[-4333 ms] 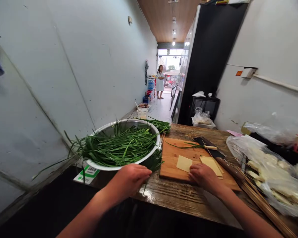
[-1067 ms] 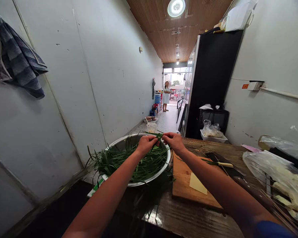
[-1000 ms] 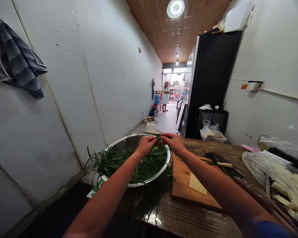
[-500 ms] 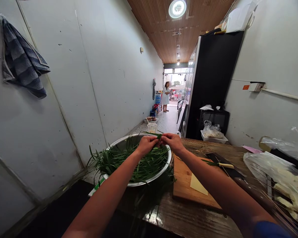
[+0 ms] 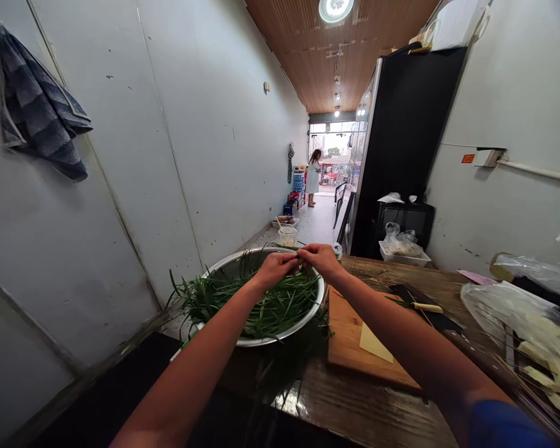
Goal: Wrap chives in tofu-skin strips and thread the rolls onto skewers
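Observation:
Both arms reach forward over a large metal basin (image 5: pixel 320 297) heaped with long green chives (image 5: pixel 280 308). My left hand (image 5: pixel 276 267) is closed on a few chive blades above the basin's far right side. Touching it, my right hand (image 5: pixel 320 258) pinches at the same blades, thumb and forefinger together. The held blades are mostly covered by the fingers; thin green tips show just behind the hands. Right of the basin lies a wooden cutting board (image 5: pixel 348 348) with a pale yellow sheet (image 5: pixel 374 342) on it, partly under my right forearm.
A cleaver (image 5: pixel 424 305) lies beyond the board, with a rolled yellow strip (image 5: pixel 428 307) holding greens across it. Plastic bags (image 5: pixel 504 302) and thin skewers are at the right. A lidded cup (image 5: pixel 287 235) stands behind the basin. A person (image 5: pixel 313 177) stands near the far doorway.
My hands stay together over the basin, with fewer green blades showing at the fingertips. The view has tilted down slightly. The far person has turned.

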`<state>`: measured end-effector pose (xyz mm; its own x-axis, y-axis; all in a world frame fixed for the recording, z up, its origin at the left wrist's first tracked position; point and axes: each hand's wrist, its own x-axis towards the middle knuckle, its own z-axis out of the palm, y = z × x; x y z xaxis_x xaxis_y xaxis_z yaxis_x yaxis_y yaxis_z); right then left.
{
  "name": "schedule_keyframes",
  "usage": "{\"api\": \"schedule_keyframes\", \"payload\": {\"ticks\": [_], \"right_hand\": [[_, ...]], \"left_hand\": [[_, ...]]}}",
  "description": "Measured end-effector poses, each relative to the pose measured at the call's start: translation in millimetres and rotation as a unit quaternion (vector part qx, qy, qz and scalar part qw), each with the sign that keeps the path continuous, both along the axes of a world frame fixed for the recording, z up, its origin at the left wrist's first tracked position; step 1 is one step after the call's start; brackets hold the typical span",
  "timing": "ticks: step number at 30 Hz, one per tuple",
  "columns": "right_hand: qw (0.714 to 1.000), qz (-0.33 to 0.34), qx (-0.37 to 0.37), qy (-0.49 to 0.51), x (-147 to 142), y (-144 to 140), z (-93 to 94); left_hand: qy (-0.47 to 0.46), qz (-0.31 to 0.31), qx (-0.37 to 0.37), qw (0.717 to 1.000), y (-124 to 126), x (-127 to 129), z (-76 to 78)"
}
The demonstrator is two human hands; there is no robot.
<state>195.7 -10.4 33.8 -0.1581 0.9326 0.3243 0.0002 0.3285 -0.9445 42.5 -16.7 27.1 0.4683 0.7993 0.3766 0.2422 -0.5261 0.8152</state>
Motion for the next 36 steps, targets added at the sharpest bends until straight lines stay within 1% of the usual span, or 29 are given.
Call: {"api": "schedule_keyframes", "payload": {"ticks": [2,4,5,6,7,8,10,11,12,14,16,18,20,22,24,26,28,31,34,35,36], "right_hand": [[1.0,0.022,0.007,-0.005,-0.1,6.5,0.5],[0.998,0.048,0.027,-0.015,-1.6,15.4,-2.7],[0.997,0.051,0.043,-0.037,-2.6,20.6,-6.1],[0.992,0.04,0.064,-0.097,-3.7,26.1,-10.7],[0.979,0.02,0.084,-0.187,-4.7,31.9,-16.3],[0.952,-0.005,0.097,-0.291,-5.5,37.5,-22.8],[0.875,-0.044,0.103,-0.471,-7.1,47.6,-36.7],[0.843,-0.051,0.097,-0.527,-8.1,51.7,-43.4],[0.823,-0.052,0.091,-0.558,-9.5,55.1,-49.6],[0.797,-0.05,0.086,-0.595,-13.2,59.9,-59.0],[0.771,-0.044,0.089,-0.629,-17.5,62.7,-63.6],[0.752,-0.04,0.097,-0.65,-20.4,64.2,-63.2],[0.742,-0.038,0.109,-0.661,-19.8,64.9,-58.0],[0.74,-0.038,0.12,-0.661,-15.6,64.7,-50.1],[0.745,-0.035,0.129,-0.654,-9.4,64.0,-42.7],[0.757,-0.026,0.132,-0.64,-3.5,63.2,-39.2],[0.773,-0.011,0.131,-0.621,0.7,62.7,-40.8],[0.804,0.003,0.126,-0.581,3.6,63.3,-47.4],[0.834,-0.01,0.121,-0.538,5.8,64.2,-47.5],[0.854,-0.016,0.118,-0.506,6.8,63.7,-44.9],[0.882,-0.019,0.112,-0.457,8.0,62.4,-41.4]], "left_hand": [[0.028,0.017,0.038,0.999,-0.3,-3.4,4.2],[0.041,0.058,0.07,0.995,0.8,-8.9,9.3],[0.032,0.085,0.077,0.993,1.7,-12.2,12.3],[0.011,0.113,0.078,0.99,2.4,-15.8,15.8],[-0.017,0.139,0.076,0.987,2.6,-19.2,19.9],[-0.049,0.159,0.073,0.983,2.1,-22.3,24.5],[-0.11,0.18,0.073,0.975,-2.0,-26.6,35.8],[-0.132,0.181,0.079,0.971,-5.6,-27.4,42.2],[-0.149,0.18,0.088,0.968,-10.1,-27.5,48.8],[-0.173,0.178,0.116,0.962,-19.7,-26.0,61.4],[-0.181,0.177,0.138,0.957,-27.5,-24.2,70.5],[-0.167,0.174,0.145,0.96,-31.0,-23.9,73.5],[-0.126,0.164,0.141,0.968,-29.8,-25.6,69.8],[-0.072,0.154,0.135,0.976,-25.1,-28.4,61.2],[-0.031,0.146,0.12,0.981,-18.9,-30.9,50.7],[-0.02,0.143,0.099,0.985,-12.8,-32.3,40.7],[-0.02,0.141,0.088,0.986,-7.9,-33.3,32.8],[0.015,0.133,0.09,0.987,-3.5,-35.0,24.5],[0.065,0.13,0.1,0.984,-1.1,-35.6,18.6],[0.078,0.133,0.11,0.982,-0.2,-34.7,16.7],[0.089,0.139,0.123,0.979,0.9,-33.0,14.7]]}}
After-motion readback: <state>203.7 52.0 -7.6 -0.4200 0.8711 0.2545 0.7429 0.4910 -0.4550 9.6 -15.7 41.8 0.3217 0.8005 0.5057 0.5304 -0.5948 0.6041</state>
